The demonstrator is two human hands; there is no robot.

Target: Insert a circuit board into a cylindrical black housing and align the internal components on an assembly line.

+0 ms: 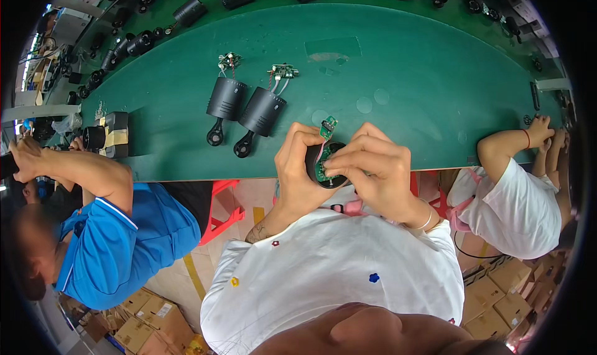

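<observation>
Close to my body, at the table's near edge, my left hand (pixel 291 171) is wrapped round a black cylindrical housing (pixel 313 163) whose open end faces up. A small green circuit board (pixel 328 127) sticks up at the rim on a pinkish wire. Inside the opening another green board (pixel 321 169) shows in part. My right hand (pixel 380 168) has its thumb and fingers pinched together at this inner board; what lies between the fingertips is hidden. Ahead on the left lie two similar black cylinders (pixel 226 98) with looped handles, each with a wired circuit board (pixel 284 71) at its far end.
The green table (pixel 410 63) curves across the view. More black cylinders (pixel 189 11) line its far side. A person in blue (pixel 130 230) sits at left beside a taped black block (pixel 117 135); a person in white (pixel 516 206) sits at right. Cardboard boxes (pixel 161 314) stand behind.
</observation>
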